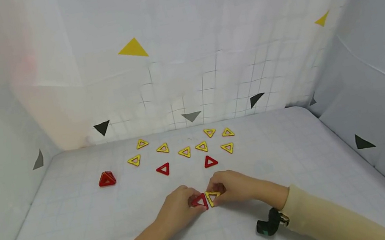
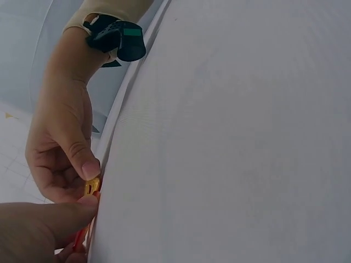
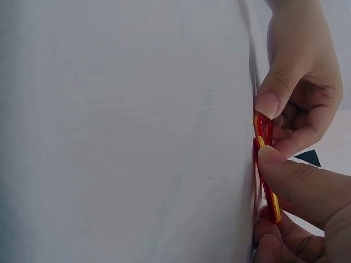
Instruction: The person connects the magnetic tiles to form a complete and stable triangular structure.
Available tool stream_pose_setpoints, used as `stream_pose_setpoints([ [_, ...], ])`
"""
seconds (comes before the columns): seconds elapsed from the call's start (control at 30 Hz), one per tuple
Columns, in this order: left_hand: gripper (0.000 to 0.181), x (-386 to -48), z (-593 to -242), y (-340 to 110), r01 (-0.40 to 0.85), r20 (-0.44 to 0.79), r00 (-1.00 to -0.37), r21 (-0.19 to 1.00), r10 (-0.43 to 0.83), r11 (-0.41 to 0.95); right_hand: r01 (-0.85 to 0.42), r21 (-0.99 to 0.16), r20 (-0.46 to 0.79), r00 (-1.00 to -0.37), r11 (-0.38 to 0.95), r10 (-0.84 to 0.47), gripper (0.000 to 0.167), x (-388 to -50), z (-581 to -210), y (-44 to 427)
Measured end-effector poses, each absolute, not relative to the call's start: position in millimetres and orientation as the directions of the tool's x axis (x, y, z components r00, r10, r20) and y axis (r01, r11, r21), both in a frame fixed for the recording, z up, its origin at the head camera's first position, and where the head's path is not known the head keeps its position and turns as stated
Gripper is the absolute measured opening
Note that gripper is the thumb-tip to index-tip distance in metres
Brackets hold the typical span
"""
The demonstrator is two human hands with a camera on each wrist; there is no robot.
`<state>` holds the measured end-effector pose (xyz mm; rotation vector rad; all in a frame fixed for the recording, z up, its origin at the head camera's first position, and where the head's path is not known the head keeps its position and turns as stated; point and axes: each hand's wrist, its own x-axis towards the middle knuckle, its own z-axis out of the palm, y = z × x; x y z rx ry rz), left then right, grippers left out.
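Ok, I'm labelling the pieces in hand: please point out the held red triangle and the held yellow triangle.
Held red triangle (image 1: 205, 202), head view, on its right-hand bar.
Held yellow triangle (image 1: 209, 200), head view, on its left-hand bar.

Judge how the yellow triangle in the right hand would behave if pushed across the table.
The yellow triangle is probably stiff: its edges look straight while the right hand pinches it. Its slim frame and open-looking centre suggest it is light. Its flat sides make rolling unlikely.

No legible text, labels, brands, numbers or signs across all 3 views: head, left wrist, right wrist.
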<state>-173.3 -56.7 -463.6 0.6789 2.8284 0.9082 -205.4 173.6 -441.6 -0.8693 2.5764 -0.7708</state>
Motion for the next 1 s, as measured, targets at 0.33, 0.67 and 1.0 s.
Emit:
stream_pose_setpoints([
  [0.33,0.034,-174.7,-463.7,-54.4,0.371,0.04,-0.902,0.579,0.429,0.726,-0.453,-0.587,-0.125,-0.768,0.671,-0.628,0.024,-205.7,-438.6,171.9],
  [0.67,0.032,-173.3,-463.5,-52.4,0.361,0.04,-0.906,0.593,0.421,0.72,-0.458,-0.579,-0.134,-0.763,0.675,-0.632,0.025,-207.9,-438.4,172.1],
  [1.0,0.032,-169.9,-461.3,-47.4,0.314,0.018,-0.925,0.596,0.379,0.739,-0.433,-0.574,-0.149,-0.78,0.696,-0.608,0.032,-205.3,-435.1,171.0],
])
